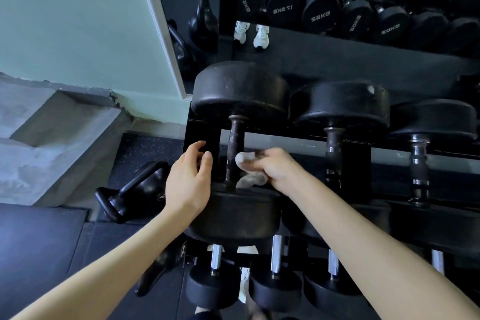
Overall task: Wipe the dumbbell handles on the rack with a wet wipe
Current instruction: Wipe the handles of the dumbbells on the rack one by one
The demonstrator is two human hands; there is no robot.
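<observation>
A black rack [205,138] holds large black dumbbells on its upper tier. The leftmost dumbbell [240,91] has a dark knurled handle [235,148]. My right hand [280,169] is shut on a crumpled white wet wipe [250,171], which presses against the right side of that handle near its lower end. My left hand [191,176] hovers just left of the handle, fingers apart, holding nothing, close to the rack's upright. Two more dumbbells [340,104] with chrome-banded handles [418,163] sit to the right.
Smaller dumbbells [213,291] with chrome handles fill the lower tier. A kettlebell [135,195] lies on the dark floor at the left. A mirror behind the rack reflects dumbbells [320,11], kettlebells and white shoes [261,36]. A green wall [78,21] and concrete step stand at left.
</observation>
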